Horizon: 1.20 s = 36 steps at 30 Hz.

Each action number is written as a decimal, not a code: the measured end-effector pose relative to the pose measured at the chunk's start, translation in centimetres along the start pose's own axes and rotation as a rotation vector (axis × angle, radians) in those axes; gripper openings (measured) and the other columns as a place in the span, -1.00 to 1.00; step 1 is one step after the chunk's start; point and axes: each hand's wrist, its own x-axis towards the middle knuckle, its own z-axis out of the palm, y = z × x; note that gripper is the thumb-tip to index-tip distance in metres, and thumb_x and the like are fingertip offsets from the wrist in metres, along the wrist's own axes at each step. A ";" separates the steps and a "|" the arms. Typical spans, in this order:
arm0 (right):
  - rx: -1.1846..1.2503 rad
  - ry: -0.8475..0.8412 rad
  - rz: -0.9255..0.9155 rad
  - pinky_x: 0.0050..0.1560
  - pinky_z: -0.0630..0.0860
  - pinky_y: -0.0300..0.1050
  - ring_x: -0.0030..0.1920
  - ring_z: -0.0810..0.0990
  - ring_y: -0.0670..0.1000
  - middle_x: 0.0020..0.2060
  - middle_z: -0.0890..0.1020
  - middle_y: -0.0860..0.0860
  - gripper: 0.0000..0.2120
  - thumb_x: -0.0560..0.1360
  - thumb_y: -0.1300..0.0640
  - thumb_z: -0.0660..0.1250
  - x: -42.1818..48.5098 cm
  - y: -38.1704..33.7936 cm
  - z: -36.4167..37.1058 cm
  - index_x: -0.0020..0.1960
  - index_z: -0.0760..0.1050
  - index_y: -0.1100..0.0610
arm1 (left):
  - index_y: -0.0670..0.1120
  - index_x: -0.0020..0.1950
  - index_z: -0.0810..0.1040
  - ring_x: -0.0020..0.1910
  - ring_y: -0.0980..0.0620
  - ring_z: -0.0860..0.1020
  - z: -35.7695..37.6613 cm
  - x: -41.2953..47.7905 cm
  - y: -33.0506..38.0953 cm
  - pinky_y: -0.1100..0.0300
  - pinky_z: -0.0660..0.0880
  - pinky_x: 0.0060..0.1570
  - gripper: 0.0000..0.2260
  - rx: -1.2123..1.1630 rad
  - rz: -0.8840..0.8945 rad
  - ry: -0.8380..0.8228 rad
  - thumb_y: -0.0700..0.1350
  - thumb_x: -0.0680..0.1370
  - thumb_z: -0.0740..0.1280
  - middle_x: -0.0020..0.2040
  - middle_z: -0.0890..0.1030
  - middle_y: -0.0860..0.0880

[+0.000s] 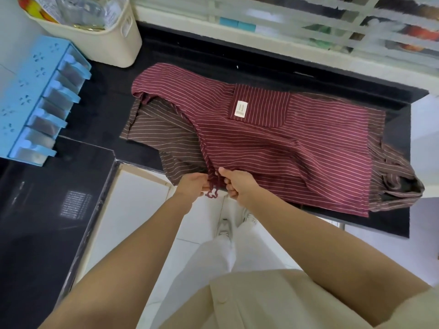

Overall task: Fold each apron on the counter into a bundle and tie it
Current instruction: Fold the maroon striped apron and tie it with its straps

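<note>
Currently both hands, left hand (193, 185) and right hand (238, 184), pinch the maroon apron (285, 143)'s tie cord (213, 186); folding likely follows next.

A cream plastic basket (114, 41) stands at the far left corner of the desk (107, 98), with clear glass bottles (80, 10) inside it. Near it, along the left edge, sits a pale blue rack (28, 91) with a row of clear compartments (59, 96). Beyond the far edge runs a white-slatted window (285, 22). White floor tiles (133, 210) show below the near edge.
</note>
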 end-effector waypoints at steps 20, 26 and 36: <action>0.321 0.118 0.015 -0.57 0.27 -0.30 -0.53 0.39 -0.11 -0.35 0.62 0.03 -0.85 0.58 0.11 0.34 -1.9 1.9 -3.8 0.05 0.56 0.20 | -0.24 0.10 0.49 -0.27 0.04 0.55 1.5 0.5 -0.2 0.24 0.48 -0.26 -0.80 0.038 0.113 0.128 -0.17 0.56 0.39 -0.24 0.60 -0.03; 0.539 0.395 -0.120 -0.57 0.24 -0.28 -0.52 0.35 -0.12 -0.34 0.56 0.00 -0.82 0.57 0.04 0.35 -2.7 2.9 -12.0 -0.07 0.48 0.15 | -0.13 0.11 0.36 -0.05 -0.10 0.52 3.5 -0.8 0.8 0.06 0.46 -0.13 -0.66 0.439 0.373 0.500 -0.22 0.45 0.44 0.08 0.48 -0.12; 0.607 0.796 -0.308 -0.38 0.34 -0.20 -0.38 0.35 -0.06 -0.37 0.43 0.01 -0.75 0.58 0.07 0.31 -4.6 5.6 -22.4 -0.24 0.40 0.10 | 0.00 0.20 0.39 0.06 -0.04 0.41 9.3 -0.8 -0.3 0.09 0.49 -0.07 -0.59 1.069 0.636 0.113 0.05 0.45 0.46 0.10 0.40 -0.05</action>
